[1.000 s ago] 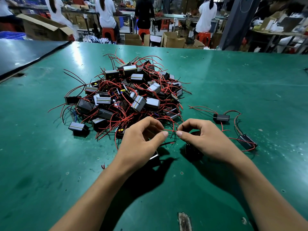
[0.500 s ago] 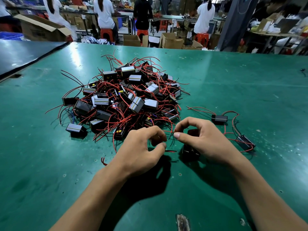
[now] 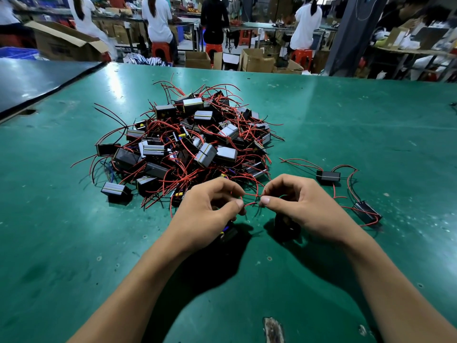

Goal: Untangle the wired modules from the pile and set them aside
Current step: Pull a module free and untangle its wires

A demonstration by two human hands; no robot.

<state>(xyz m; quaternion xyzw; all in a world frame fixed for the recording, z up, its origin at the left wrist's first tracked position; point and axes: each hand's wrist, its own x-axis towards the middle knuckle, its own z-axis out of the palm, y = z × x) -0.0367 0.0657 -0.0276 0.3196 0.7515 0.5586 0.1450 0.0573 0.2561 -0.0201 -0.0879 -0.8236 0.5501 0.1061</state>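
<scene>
While close together, left hand (image 3: pixel 207 214), right hand (image 3: pixel 301 206): pinch grip on wire (image 3: pixel 251 203).

1. Our left hand (image 3: pixel 205 211) is held back-up, its fingers curled, with thumb and forefinger pinching a red wire (image 3: pixel 250 203).
2. Our right hand (image 3: pixel 305 206) faces it, fingers likewise curled, pinching the red wire from the other side.
3. Our two thumb tips point at each other, close but apart.
4. Our left forearm (image 3: pixel 138 288) and right forearm (image 3: pixel 395 280), both bare, come in from the lower corners and converge toward the hands.
</scene>
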